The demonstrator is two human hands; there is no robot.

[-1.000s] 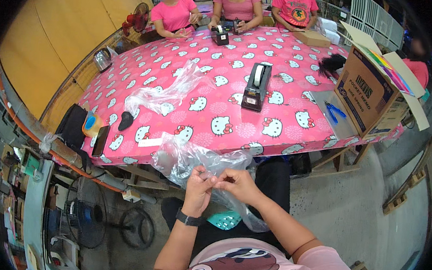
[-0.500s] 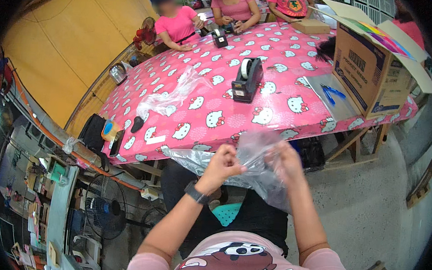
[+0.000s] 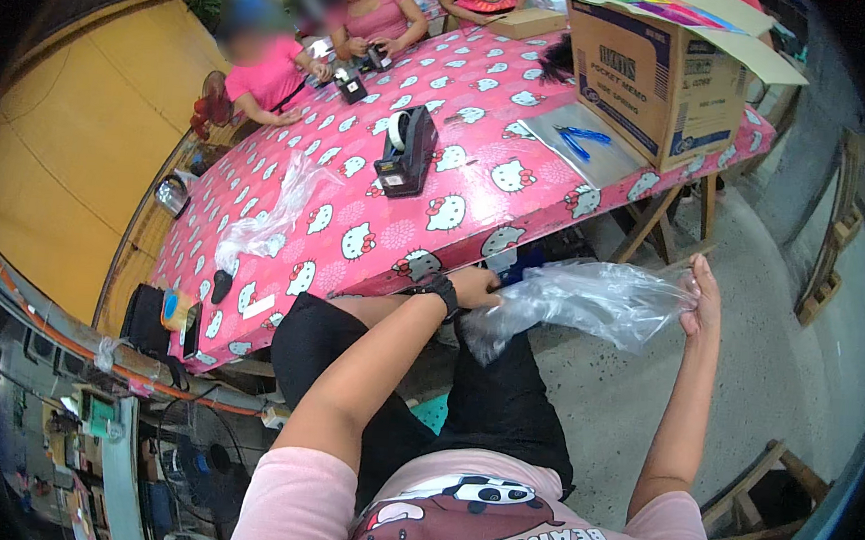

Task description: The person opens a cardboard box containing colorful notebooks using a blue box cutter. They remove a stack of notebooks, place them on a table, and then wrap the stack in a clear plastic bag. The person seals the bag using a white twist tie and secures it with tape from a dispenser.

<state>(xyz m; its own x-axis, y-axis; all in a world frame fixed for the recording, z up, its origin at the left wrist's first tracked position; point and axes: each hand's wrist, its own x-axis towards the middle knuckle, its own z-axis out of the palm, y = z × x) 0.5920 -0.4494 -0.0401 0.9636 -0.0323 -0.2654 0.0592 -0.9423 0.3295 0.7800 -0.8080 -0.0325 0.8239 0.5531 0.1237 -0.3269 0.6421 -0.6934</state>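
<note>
A clear plastic bag (image 3: 596,300) stretches crumpled above my lap, just off the table's near edge. My right hand (image 3: 703,297), raised out to the right, pinches one end of it. At the other end my left hand (image 3: 473,287), with a black watch on its wrist, has its fingers curled on the plastic; its fingertips are partly hidden. Beyond my hands, a black tape dispenser (image 3: 407,153) stands on the pink patterned tablecloth (image 3: 397,207). Another clear plastic bag (image 3: 276,209) lies crumpled on the cloth to the left.
An open cardboard box (image 3: 656,85) stands at the table's right corner, beside blue-handled pliers (image 3: 582,140) on a clear sheet. A second tape dispenser (image 3: 349,86) sits farther back, near people in pink shirts. At right is a wooden stool (image 3: 762,504); left, a standing fan (image 3: 201,460).
My hands have moved apart, the right one swinging out to the right, and the plastic bag is now drawn out between them. The whole view has turned to the right.
</note>
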